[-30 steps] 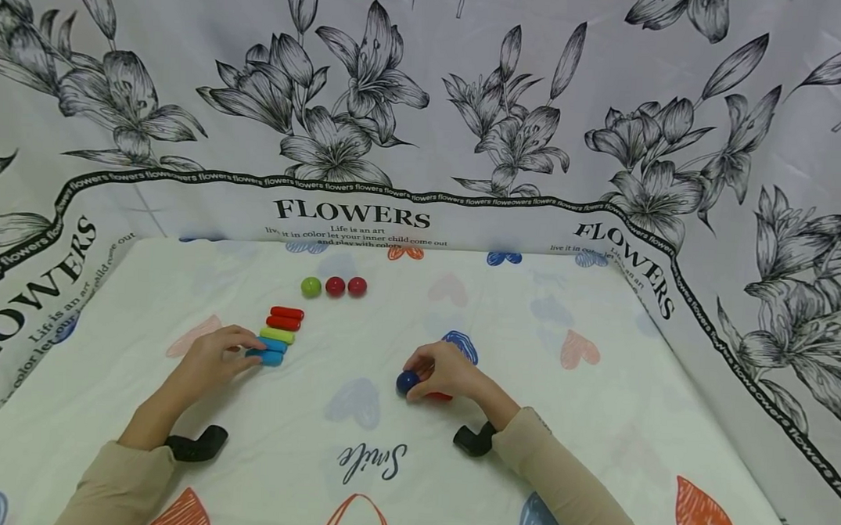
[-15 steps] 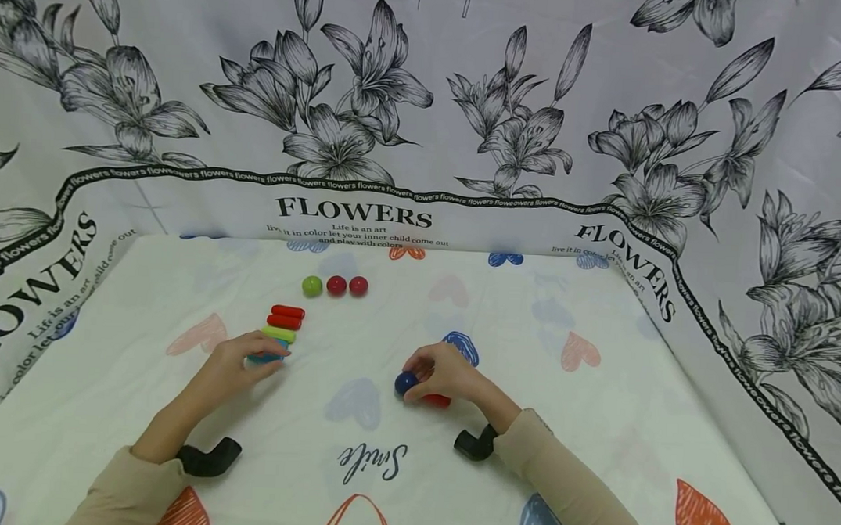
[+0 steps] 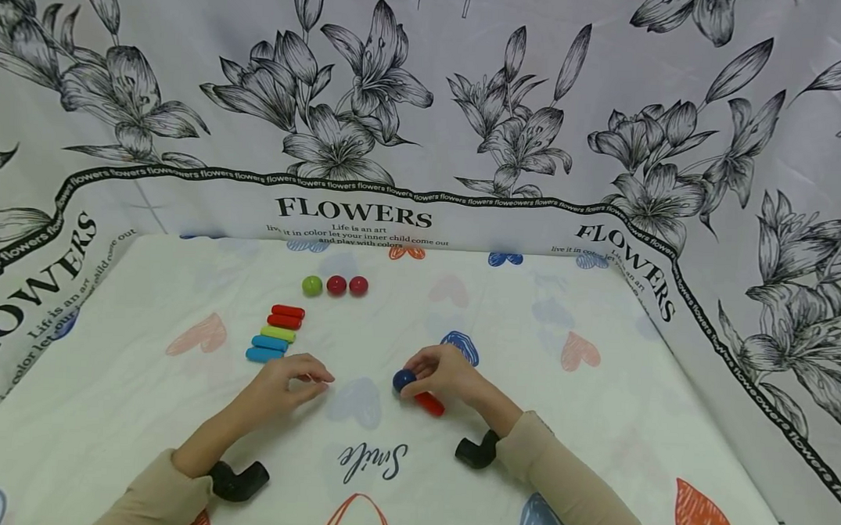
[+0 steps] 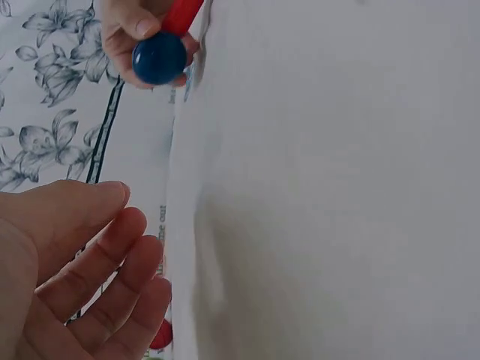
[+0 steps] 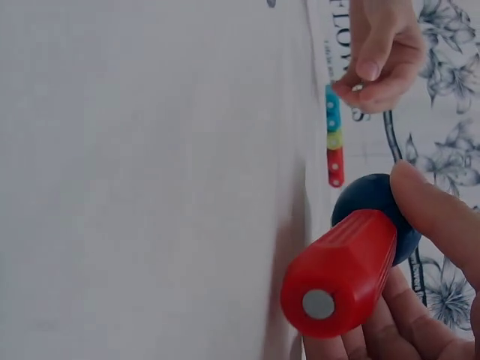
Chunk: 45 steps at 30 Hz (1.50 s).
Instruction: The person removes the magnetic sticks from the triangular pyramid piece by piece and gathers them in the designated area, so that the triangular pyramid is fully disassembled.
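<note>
My right hand [image 3: 452, 375] pinches a dark blue ball [image 3: 404, 381] between thumb and fingers, right of the table's middle. A red magnetic rod [image 3: 430, 405] joins the ball and points toward me in the head view. In the right wrist view the rod [image 5: 341, 270] shows a round metal end, with the ball [image 5: 365, 193] behind it. My left hand [image 3: 281, 391] is above the cloth at left of centre, fingers loosely bent, thumb apart, nothing between them. Just beyond it lie two blue rods [image 3: 266, 350].
A yellow-green rod [image 3: 279, 334] and two red rods [image 3: 286, 317] continue the row beside the blue ones. Farther back stand a green ball [image 3: 311, 286] and two red balls [image 3: 347, 286]. Black wrist mounts [image 3: 240, 482] hang at both cuffs. Flowered cloth [image 3: 356, 126] rises behind.
My left hand has come away from the blue rods, moving right and toward me, and holds nothing. My right hand has stayed nearly still; more of the red rod shows under it.
</note>
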### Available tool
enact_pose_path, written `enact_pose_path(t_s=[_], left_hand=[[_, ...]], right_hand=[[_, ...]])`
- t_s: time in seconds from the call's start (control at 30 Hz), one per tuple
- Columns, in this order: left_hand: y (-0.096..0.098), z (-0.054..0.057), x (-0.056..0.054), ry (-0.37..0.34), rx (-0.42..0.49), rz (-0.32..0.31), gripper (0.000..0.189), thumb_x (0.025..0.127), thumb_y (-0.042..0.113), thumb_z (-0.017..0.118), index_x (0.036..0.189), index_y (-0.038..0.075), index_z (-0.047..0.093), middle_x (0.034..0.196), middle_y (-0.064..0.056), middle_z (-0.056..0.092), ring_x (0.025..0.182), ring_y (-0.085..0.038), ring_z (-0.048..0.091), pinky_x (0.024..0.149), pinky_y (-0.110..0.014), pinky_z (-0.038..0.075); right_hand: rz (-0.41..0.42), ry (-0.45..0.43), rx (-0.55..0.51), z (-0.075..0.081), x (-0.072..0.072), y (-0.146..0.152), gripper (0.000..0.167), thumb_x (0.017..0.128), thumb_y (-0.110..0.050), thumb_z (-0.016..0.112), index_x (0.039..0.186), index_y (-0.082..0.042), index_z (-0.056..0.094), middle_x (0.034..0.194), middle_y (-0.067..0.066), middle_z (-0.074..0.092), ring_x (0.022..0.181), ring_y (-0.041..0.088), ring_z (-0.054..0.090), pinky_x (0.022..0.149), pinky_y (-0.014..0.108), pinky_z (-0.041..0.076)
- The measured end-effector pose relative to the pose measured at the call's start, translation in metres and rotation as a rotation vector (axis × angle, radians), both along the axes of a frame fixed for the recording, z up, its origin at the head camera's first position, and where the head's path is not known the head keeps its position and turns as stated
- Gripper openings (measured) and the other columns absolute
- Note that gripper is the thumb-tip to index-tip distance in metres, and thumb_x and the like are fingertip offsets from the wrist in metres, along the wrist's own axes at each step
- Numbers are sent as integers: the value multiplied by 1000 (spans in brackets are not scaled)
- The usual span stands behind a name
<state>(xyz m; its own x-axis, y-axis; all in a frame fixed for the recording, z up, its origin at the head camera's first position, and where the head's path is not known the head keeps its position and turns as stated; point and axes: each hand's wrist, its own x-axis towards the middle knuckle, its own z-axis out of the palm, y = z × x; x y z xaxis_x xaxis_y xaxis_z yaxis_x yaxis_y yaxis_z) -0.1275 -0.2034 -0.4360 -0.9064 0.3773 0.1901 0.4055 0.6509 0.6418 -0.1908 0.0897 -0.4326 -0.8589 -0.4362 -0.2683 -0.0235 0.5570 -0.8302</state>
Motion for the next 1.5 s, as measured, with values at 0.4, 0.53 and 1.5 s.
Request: enact_pose_path(t_s=[0.4, 0.53, 1.5], left_hand=[[42, -4, 13, -131, 164, -109, 15, 89, 13, 67, 102, 7, 72, 98, -8, 73, 84, -1, 61, 79, -15, 56], [55, -5, 17, -279, 225, -77, 22, 91, 19, 66, 108, 6, 71, 105, -10, 73, 89, -2, 64, 81, -9, 52], [102, -15, 19, -759, 542, 167, 60, 89, 36, 68, 128, -7, 54, 112, -18, 72, 92, -11, 71, 87, -28, 58]], right_hand=[[-114, -95, -139, -1, 8, -2, 38, 73, -23, 84, 104, -7, 70, 100, 7, 72, 86, 11, 63, 85, 25, 56], [-164, -114, -151, 0, 12, -5, 37, 73, -24, 84, 103, -8, 70, 98, 6, 73, 84, 11, 64, 84, 25, 57], [-349, -246, -426, 3, 38, -17, 41, 79, -18, 79, 112, 0, 61, 91, 0, 73, 81, 9, 67, 82, 21, 57]])
